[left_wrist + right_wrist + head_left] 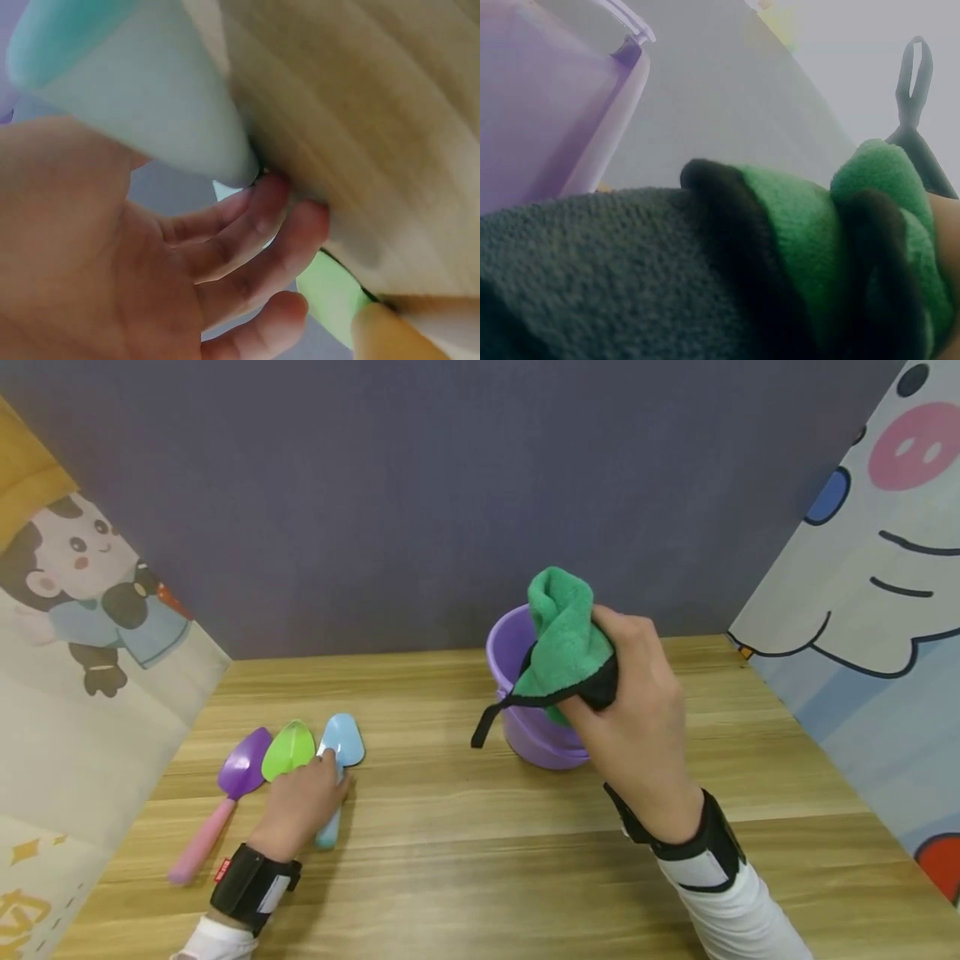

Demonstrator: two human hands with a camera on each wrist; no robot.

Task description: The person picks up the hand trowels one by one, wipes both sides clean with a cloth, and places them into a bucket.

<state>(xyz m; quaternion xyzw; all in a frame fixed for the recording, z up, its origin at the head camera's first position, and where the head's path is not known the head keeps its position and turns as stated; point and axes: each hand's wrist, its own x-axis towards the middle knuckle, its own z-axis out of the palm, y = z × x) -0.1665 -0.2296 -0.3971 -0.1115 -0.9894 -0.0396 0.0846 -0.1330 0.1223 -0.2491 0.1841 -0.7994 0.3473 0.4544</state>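
Observation:
On the table's left side lies a light-blue toy shovel (344, 739), its blade pointing away. My left hand (302, 802) pinches it near the neck; in the left wrist view its pale handle (157, 90) passes across the palm with curled fingers at it. The thumb is mostly hidden there. My right hand (637, 710) grips a bunched green towel (566, 647) with dark trim and a hanging loop. Hand and towel are over the near right part of a purple bucket (543, 743), covering much of its opening. In the right wrist view the towel (802, 247) fills the lower part.
Left of the blue shovel lie a green toy shovel (291, 750), partly under my left hand, and a purple one (243, 764) with a pink handle. A grey wall (360, 527) stands behind the wooden table (450, 860), with printed cartoon panels at both sides.

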